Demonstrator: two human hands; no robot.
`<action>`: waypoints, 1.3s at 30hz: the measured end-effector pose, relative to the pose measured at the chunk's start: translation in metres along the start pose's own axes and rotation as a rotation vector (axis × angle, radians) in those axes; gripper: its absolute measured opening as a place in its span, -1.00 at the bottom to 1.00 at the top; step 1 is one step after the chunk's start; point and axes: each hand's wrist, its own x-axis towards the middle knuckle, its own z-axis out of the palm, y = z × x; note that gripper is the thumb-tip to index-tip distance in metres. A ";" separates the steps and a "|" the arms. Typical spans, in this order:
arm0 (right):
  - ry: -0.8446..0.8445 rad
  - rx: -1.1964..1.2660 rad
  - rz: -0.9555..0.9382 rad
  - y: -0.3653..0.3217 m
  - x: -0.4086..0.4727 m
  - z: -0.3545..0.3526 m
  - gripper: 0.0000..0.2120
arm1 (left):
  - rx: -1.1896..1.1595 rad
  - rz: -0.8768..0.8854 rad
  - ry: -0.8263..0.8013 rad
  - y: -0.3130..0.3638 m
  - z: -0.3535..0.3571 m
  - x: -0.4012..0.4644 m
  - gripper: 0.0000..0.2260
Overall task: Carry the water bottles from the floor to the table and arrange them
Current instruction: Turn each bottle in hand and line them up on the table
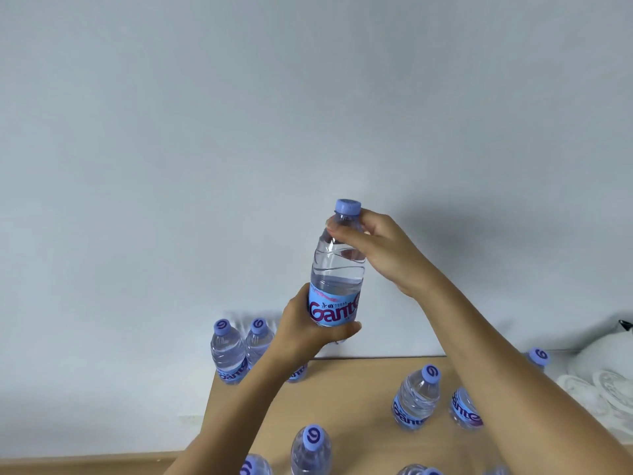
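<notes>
I hold one clear water bottle (337,269) with a blue label and a lilac cap upright in the air above the tan table (352,399). My left hand (308,329) grips its labelled lower part. My right hand (373,248) pinches its neck just under the cap. Several more bottles stand on the table: two at the far left corner (228,354), one at the right (416,399), another partly behind my right forearm (464,411), one at the front (311,450).
A pale wall fills the view behind the table. At the right edge lies a white soft object (603,375) with a bottle cap (539,356) beside it. A strip of wooden floor (85,466) shows at the lower left.
</notes>
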 end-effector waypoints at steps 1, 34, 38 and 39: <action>-0.016 -0.011 0.018 0.010 -0.001 0.001 -0.75 | 0.018 -0.027 -0.031 -0.009 0.000 0.002 -0.48; -0.128 0.081 0.405 0.252 -0.034 0.071 -0.69 | 0.421 -0.463 -0.177 -0.226 0.013 0.033 -0.49; -0.062 0.078 0.365 0.261 -0.030 0.073 -0.66 | 0.394 -0.660 -0.129 -0.231 0.017 0.038 -0.72; -0.049 0.065 0.355 0.262 -0.028 0.074 -0.65 | 0.336 -0.729 -0.109 -0.232 0.017 0.037 -0.73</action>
